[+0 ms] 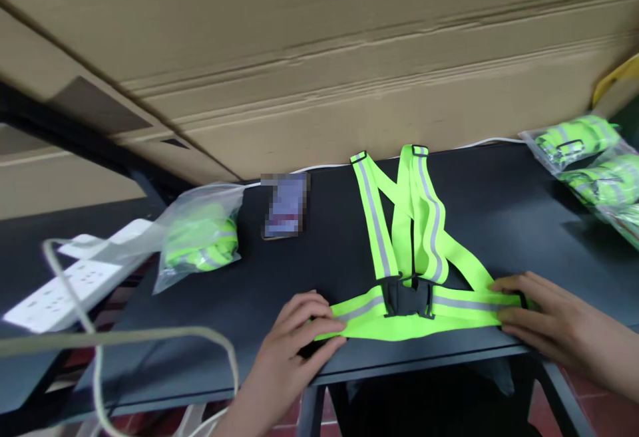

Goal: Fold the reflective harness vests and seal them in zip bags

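Neon-yellow reflective safety vest (pixel 422 224) laid flat at the middle of the front edge of a black bench (pixel 489 204), its straps directed toward the rear edge. The step in hand is judged to be the smoothing of the waist band (pixel 367 320), which is pressed at both ends. The left hand (pixel 294 337) and right hand (pixel 554 320) are held open, palms down, with neither closed on the fabric. The black plastic buckle (pixel 407 297) is seen fastened at the centre. Lifting the vest would call for the fingers to close on the band. A bagged folded vest (pixel 200 237) and a phone (pixel 285 205) lie toward the rear edge; further bagged vests (pixel 579 144) occupy the right rear corner.
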Tool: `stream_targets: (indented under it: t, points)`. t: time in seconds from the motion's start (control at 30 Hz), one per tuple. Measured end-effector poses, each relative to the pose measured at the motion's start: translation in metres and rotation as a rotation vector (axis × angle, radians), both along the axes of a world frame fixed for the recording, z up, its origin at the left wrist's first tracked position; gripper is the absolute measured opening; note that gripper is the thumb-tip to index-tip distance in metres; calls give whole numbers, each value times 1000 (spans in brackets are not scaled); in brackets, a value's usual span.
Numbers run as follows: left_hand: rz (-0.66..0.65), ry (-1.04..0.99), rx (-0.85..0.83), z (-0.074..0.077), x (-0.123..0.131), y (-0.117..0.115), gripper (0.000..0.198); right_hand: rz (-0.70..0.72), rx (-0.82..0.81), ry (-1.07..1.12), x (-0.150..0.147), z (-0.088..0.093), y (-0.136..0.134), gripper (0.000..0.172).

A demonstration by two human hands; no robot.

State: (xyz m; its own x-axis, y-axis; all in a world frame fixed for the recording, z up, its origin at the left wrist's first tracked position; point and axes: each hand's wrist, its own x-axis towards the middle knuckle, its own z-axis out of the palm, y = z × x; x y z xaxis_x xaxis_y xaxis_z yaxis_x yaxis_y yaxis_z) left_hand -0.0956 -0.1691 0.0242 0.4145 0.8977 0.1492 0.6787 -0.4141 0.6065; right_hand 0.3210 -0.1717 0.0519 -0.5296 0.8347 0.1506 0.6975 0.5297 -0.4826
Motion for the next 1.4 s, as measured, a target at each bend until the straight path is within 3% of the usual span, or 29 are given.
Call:
stream_targets:
  t: [0.13, 0.33, 0.43, 0.53, 0.6, 0.7, 0.8, 0.97, 1.17, 1.4]
  points:
    - [-110, -59, -97, 14, -6, 17, 21, 69, -100, -35, 22, -6, 7, 19]
    - [-164, -1, -159, 21, -12, 19, 23, 7, -39, 33, 40, -16, 5, 19]
    - [-141, 112, -81, 28, -3, 14, 4, -39, 15, 16, 20, -1, 5, 19]
    - [-72, 81, 77, 37, 21, 13, 35, -51, 123, 94, -17, 16, 10, 20]
    - [-94, 68, 142, 41, 45, 17, 49, -11, 123, 88, -46, 21, 17, 24]
    - [-163, 149, 88, 40, 78, 31, 57, 54, 78, -12, -82, 15, 28, 25]
    - [-216, 156, -64, 35, 92, 45, 61, 84, -5, -41, -102, 5, 35, 25]
    - [-260, 66, -179, 24, 84, 49, 51, 78, -59, 0, -108, -6, 33, 23]
    - [-289, 10, -153, 11, 80, 45, 56, 137, 100, -11, -108, -15, 36, 12]
    - [-276, 26, -136, 18, 62, 44, 51, 130, 104, 52, -82, -8, 33, 19]
